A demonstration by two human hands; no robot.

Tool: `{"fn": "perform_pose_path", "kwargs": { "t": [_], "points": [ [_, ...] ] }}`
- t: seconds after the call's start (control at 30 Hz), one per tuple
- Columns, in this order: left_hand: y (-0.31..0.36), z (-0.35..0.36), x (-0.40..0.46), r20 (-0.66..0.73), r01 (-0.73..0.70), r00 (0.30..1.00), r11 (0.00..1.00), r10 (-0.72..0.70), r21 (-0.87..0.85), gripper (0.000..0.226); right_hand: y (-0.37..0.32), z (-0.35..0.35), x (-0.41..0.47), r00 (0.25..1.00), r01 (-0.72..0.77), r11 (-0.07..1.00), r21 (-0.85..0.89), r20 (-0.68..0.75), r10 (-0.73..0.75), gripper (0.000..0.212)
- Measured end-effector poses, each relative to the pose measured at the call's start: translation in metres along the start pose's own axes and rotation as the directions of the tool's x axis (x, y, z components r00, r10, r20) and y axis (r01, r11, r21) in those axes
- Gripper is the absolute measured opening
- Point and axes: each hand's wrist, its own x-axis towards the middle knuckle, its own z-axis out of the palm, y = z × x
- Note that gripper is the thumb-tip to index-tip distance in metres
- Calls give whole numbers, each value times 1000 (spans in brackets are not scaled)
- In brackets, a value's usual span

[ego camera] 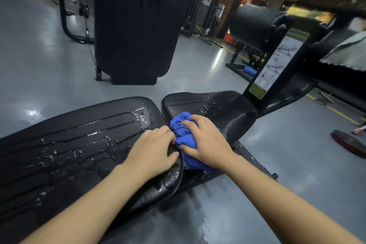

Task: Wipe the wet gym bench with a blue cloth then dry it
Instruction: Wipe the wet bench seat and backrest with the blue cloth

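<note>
The black gym bench has a long back pad (65, 144) on the left and a smaller seat pad (223, 111) to the right, both streaked with water. A crumpled blue cloth (183, 130) lies in the gap between the two pads. My right hand (206, 140) grips the cloth from above, fingers curled into its folds. My left hand (154, 152) rests on the right end of the back pad, its fingers bent over the pad's edge and touching the cloth.
A tall black upright pad (134, 25) stands on the grey floor behind the bench. At the right are a roller pad (257, 24), an instruction placard (277, 61) and a grey towel (348, 53). A weight plate (348, 144) lies on the floor. Water has pooled under the bench (206, 232).
</note>
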Motion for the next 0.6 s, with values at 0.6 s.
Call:
{"fn": "perform_pose_path", "kwargs": {
  "t": [0.6],
  "points": [
    [11, 13, 32, -141, 99, 986, 992, -88, 72, 22, 19, 46, 174, 983, -88, 996, -7, 163, 88, 60]
  ]
}}
